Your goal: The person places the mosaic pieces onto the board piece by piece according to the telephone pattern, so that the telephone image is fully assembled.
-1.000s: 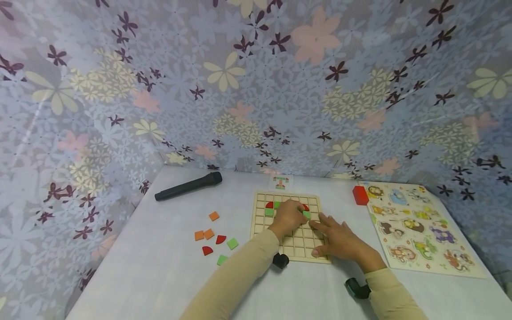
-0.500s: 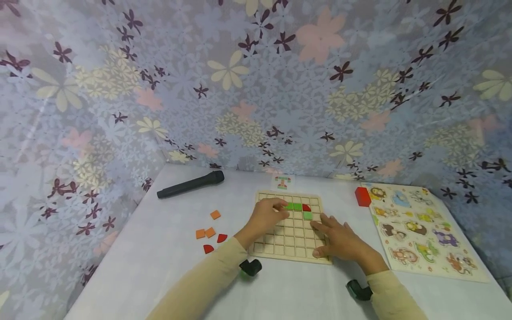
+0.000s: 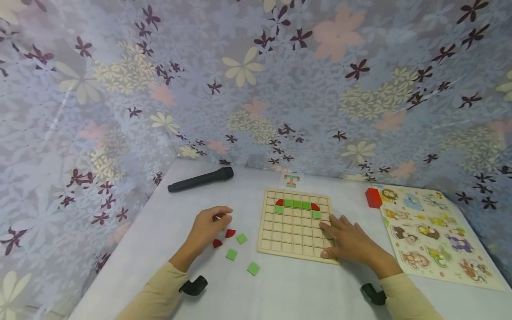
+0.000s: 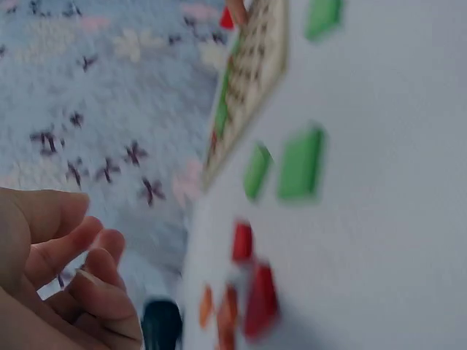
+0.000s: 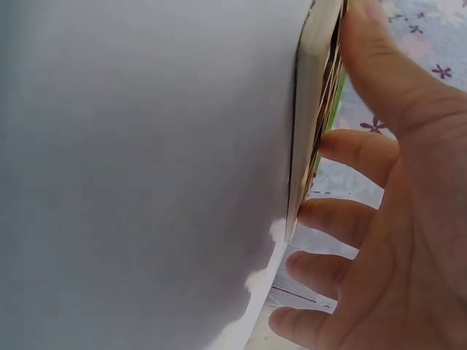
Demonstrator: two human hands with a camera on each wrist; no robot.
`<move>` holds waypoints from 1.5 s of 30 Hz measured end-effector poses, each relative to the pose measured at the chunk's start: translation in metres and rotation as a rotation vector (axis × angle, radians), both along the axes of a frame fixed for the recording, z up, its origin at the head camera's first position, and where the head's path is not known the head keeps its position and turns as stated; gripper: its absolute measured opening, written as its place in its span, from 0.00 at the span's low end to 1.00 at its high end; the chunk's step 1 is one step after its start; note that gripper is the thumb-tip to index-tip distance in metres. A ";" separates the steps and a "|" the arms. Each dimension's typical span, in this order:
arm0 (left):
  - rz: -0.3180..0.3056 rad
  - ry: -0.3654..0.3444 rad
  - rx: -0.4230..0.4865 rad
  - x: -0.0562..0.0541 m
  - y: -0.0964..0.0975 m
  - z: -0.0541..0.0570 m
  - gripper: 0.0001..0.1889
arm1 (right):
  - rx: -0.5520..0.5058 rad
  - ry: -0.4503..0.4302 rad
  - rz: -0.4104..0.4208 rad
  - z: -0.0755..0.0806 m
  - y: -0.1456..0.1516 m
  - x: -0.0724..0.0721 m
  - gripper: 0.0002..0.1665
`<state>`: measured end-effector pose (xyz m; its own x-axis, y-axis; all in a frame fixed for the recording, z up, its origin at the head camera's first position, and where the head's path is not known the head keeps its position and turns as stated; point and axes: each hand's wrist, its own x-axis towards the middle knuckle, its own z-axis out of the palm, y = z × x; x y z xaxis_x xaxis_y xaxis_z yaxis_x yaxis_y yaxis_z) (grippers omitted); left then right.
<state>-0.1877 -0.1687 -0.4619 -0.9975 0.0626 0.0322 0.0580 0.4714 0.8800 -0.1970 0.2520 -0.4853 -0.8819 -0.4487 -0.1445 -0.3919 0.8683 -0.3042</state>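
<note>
A white-covered table [image 3: 296, 289] is carrying a square, pale wooden grid board [image 3: 288, 231]. The right hand [image 3: 350, 242] is resting spread-fingered at the board's right edge; the left hand [image 3: 208, 229] is hovering beyond its left edge, thumb and fingertips apart, nothing visible between them. A small white printed card [image 3: 292, 181] is lying past the far edge. Flat green squares [image 3: 297, 204] and red quarter-rounds [image 3: 279, 203] are filling cells near that edge. Fetching another tile seems in hand; the next move probably calls for pinching one of the flat orange squares [image 4: 228, 313] lying near the left hand.
</note>
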 end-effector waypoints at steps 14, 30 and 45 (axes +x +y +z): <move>0.116 -0.088 -0.327 0.000 -0.055 -0.035 0.25 | -0.032 -0.016 0.011 0.001 0.004 0.008 0.59; 0.016 -0.164 -0.366 -0.062 -0.018 -0.024 0.26 | -0.096 -0.065 -0.020 0.000 0.006 0.008 0.60; -0.041 -0.133 -0.471 -0.067 -0.014 -0.027 0.14 | -0.115 -0.094 -0.040 0.003 0.006 0.010 0.60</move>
<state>-0.2550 -0.1832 -0.4886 -0.9874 0.0793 -0.1368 -0.0135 0.8198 0.5724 -0.1873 0.2577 -0.4825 -0.8844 -0.4320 -0.1767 -0.3229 0.8397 -0.4366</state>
